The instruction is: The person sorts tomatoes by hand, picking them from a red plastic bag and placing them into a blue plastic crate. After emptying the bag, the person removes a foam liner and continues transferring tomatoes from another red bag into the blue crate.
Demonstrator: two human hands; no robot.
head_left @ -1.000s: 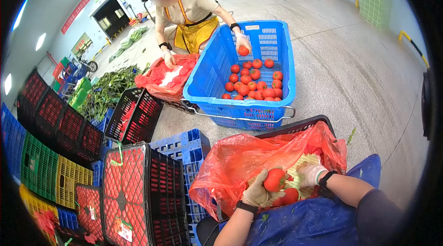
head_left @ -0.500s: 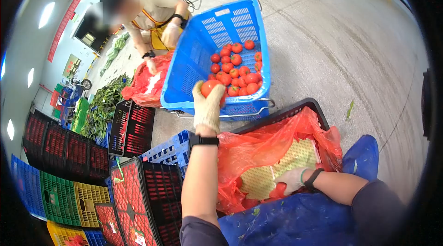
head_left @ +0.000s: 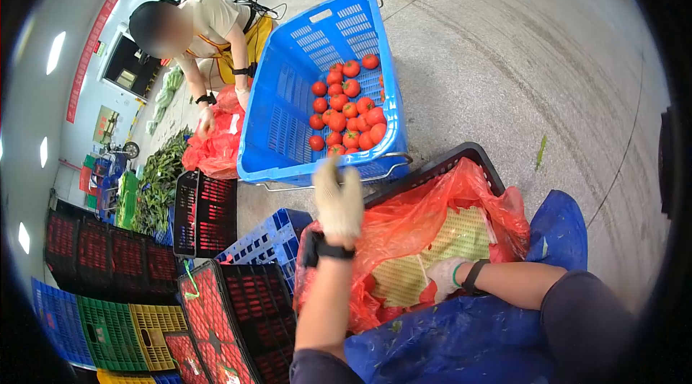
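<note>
Your left hand [head_left: 339, 204], in a pale knit glove, was raised just beside the near wall of the blue plastic crate [head_left: 281, 99]. Its fingers were extended and slightly spread, with the palm turned away from the camera; nothing was visible in its grasp. Your right hand [head_left: 445, 276], also gloved, was lowered into the black plastic crate [head_left: 491, 173] in front of you, against the yellow-green patterned paper [head_left: 461, 236]. A small red area showed beside its fingers; whether the hand gripped anything could not be determined. The red tomatoes [head_left: 336, 121] lay grouped on the floor of the blue crate, toward its right side and near end. A red plastic liner [head_left: 404, 222] draped the black crate and surrounded the paper. A blue sheet [head_left: 447, 344] covered your lap. Beyond the blue crate, to the left, a co-worker [head_left: 220, 20] leaned over a red plastic bag [head_left: 216, 153], one gloved hand touching it. A blue pallet [head_left: 270, 240] lay left of the lined crate.
</note>
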